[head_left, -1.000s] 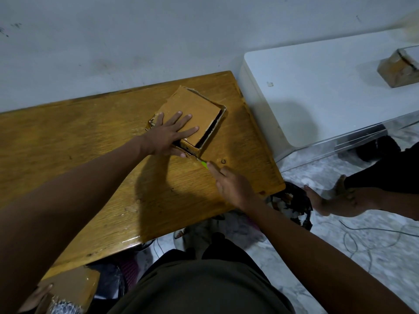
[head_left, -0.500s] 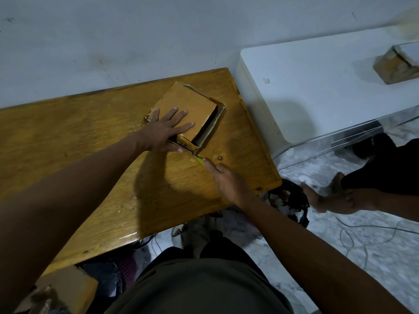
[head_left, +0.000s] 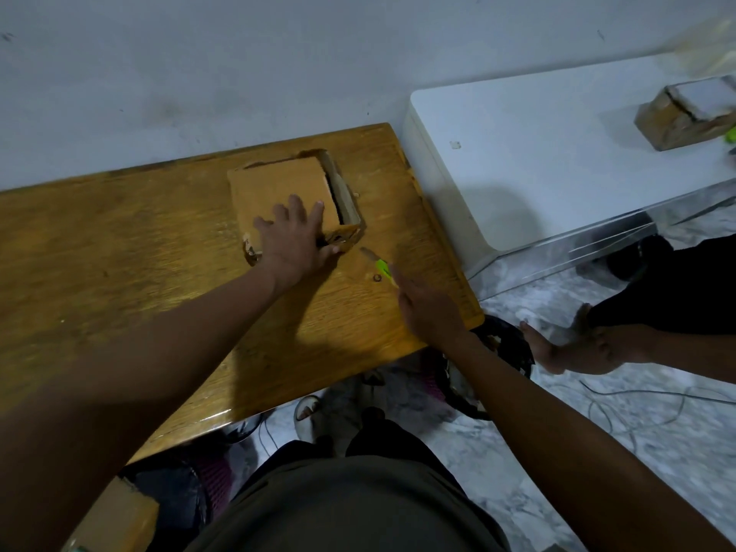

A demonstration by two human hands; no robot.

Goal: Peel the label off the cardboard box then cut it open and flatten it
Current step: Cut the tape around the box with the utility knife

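Observation:
A flat brown cardboard box (head_left: 282, 185) lies on the wooden table (head_left: 119, 264) near the wall, its right side split open along a dark gap. My left hand (head_left: 296, 241) presses flat on the box's near end, fingers spread. My right hand (head_left: 428, 308) holds a small cutter with a green handle (head_left: 380, 266). Its blade points up-left toward the box's near right corner and stands a short way off it, above the table.
A white table (head_left: 557, 153) stands to the right with another taped box (head_left: 685, 117) on it. Another person's bare foot (head_left: 565, 348) rests on the marble floor at the right. Cables and a dark bag lie below the table edge.
The box has turned clockwise under my left hand, its long side now pointing toward the wall. The cutter has come away from the box's near corner, back toward me.

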